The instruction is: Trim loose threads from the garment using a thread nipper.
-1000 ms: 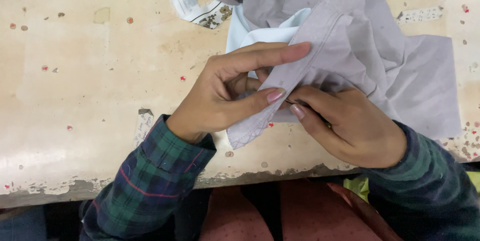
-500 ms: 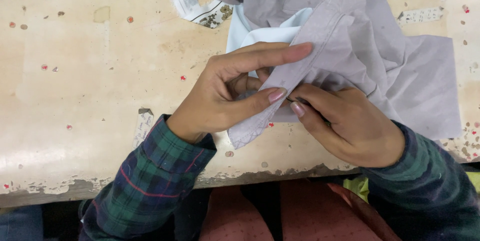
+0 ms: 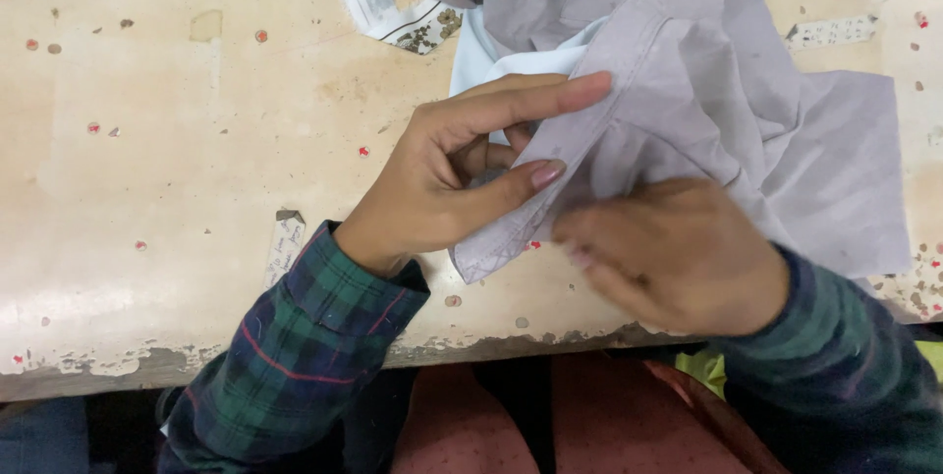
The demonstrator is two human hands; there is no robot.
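A pale grey-lilac garment piece (image 3: 747, 120) lies crumpled on a worn cream worktable (image 3: 177, 140), with a light blue lining (image 3: 491, 56) showing under it. My left hand (image 3: 462, 174) pinches a folded seam edge of the grey fabric between thumb and fingers, the index finger stretched along the fold. Lower right, my right hand (image 3: 678, 253) rests on the same strip; it is motion-blurred and its fingers curl on the fabric's lower edge. Both arms wear dark green plaid sleeves.
A white strip with a dark patterned end (image 3: 378, 2) lies at the table's top. A small paper label (image 3: 285, 243) is stuck near the chipped front edge (image 3: 471, 348). Red specks dot the surface. Reddish cloth (image 3: 589, 415) shows below the table.
My right hand has slid slightly right and down along the fabric strip and now looks blurred. My left hand keeps its pinch in the same place.
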